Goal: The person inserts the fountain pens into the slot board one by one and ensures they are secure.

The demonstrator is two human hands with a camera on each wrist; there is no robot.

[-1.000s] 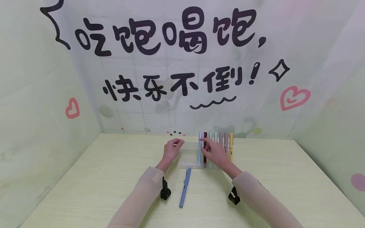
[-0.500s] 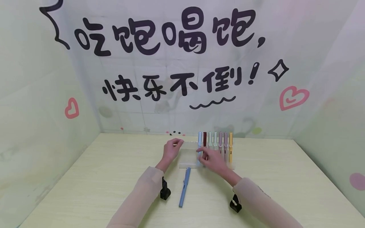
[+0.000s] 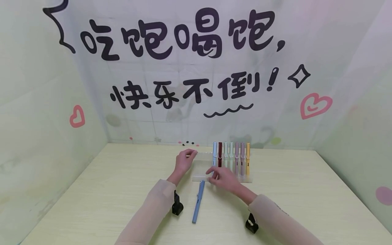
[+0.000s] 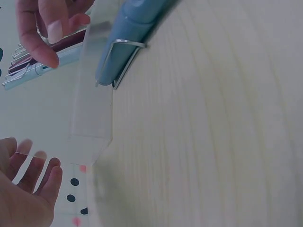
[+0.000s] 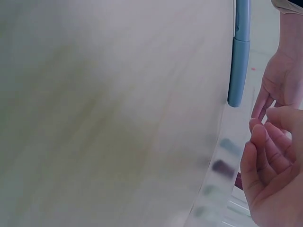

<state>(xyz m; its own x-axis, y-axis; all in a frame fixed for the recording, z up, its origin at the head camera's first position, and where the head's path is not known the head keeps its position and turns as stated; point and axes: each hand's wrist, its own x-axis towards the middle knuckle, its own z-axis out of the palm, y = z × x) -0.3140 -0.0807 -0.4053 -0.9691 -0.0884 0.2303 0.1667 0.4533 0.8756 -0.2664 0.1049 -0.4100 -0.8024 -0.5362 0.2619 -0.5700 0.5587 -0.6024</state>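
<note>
A clear acrylic pen rack (image 3: 202, 169) stands mid-table with several coloured pens (image 3: 231, 157) lined up in its right half. My left hand (image 3: 191, 153) holds the rack's far left corner between thumb and fingers; the left wrist view shows its fingers (image 4: 35, 170) against the rack's end (image 4: 92, 111). My right hand (image 3: 212, 174) hovers at the rack's near edge with loosely curled fingers (image 5: 267, 153) and holds nothing. A blue pen (image 3: 197, 201) with a wire clip (image 4: 124, 56) lies on the table just in front of the rack (image 5: 227, 156), its cap end (image 5: 238, 71) toward it.
The pale wooden table (image 3: 107, 190) is closed in by a printed backdrop (image 3: 196, 68) at the back and soft green side walls (image 3: 36, 136). Black wrist cameras (image 3: 177, 206) sit on both forearms. The rack's left slots hold no pens.
My right hand has drawn back from the pens in the rack, moving left and toward me to the rack's near edge. The left hand, rack and blue pen have stayed put.
</note>
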